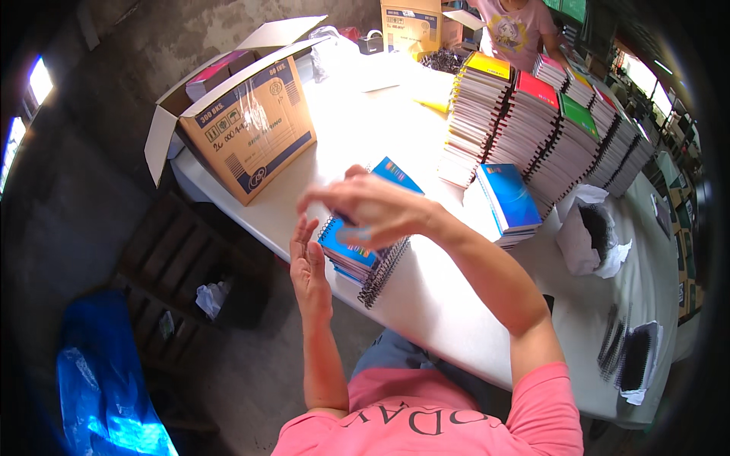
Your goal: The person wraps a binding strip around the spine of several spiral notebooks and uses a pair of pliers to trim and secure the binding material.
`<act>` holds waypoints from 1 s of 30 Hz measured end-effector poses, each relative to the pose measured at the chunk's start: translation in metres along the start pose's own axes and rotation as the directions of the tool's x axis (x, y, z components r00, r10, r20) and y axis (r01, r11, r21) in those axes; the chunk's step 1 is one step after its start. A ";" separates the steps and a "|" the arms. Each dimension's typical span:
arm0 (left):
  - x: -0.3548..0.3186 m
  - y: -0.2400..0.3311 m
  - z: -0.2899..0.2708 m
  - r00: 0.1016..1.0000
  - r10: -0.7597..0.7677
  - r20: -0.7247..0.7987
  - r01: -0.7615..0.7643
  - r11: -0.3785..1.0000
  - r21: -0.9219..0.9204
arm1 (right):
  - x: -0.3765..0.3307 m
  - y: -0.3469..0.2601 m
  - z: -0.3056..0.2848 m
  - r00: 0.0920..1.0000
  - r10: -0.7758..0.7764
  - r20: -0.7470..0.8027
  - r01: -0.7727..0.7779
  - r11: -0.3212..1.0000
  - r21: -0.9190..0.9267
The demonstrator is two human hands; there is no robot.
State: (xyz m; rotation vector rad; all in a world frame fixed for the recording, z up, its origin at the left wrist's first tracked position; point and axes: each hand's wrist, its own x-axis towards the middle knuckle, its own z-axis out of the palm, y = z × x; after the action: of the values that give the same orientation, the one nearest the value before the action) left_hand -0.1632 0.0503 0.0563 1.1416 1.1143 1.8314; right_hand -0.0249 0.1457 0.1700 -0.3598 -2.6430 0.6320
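Note:
A short stack of blue-covered spiral notebooks (347, 257) lies on the white table before me. Beside its left edge stands my left hand (310, 266), fingers stretched upward and apparently holding nothing. My right hand (372, 209) passes over the stack, smeared by motion, and hides part of the covers; whether it grips anything is unclear. Black spiral binding coils (385, 272) lie along the near right side of the stack. Just past my right hand another blue cover (397, 175) shows. To the right sits a second pile of blue notebooks (509, 196).
An open cardboard box (262, 121) stands at the table's left edge. Tall stacks of bound notebooks (532, 125) fill the far right, near a person in a pink shirt (517, 30). Paper-wrapped black coils (597, 232) and more coils (639, 361) lie at right.

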 end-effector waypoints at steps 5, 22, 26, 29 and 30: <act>-0.004 0.000 0.004 0.997 0.010 0.072 -0.009 1.000 -0.015 | -0.028 0.006 0.008 0.954 -0.012 -0.300 0.049 0.992 0.116; -0.004 -0.004 0.011 0.945 0.145 -0.292 -0.086 0.975 0.207 | -0.163 0.021 -0.009 0.342 0.313 -0.886 -0.882 0.433 -0.187; -0.021 0.034 0.030 0.853 0.446 -0.272 -0.369 0.883 0.291 | -0.250 0.026 -0.029 0.003 0.827 -0.562 -0.850 0.298 0.434; -0.037 0.042 0.057 0.778 0.620 -0.103 -0.576 0.769 0.278 | -0.256 0.034 -0.038 0.024 0.753 -0.657 -0.923 0.269 0.275; -0.041 0.043 0.066 0.746 0.666 -0.029 -0.639 0.727 0.252 | -0.255 0.034 -0.042 0.001 0.752 -0.660 -0.942 0.222 0.252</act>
State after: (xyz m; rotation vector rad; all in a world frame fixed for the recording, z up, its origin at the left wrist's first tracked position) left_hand -0.0917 0.0179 0.0985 1.7531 1.0828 2.3724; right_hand 0.2250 0.1054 0.1069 -2.0284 -1.4100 0.2800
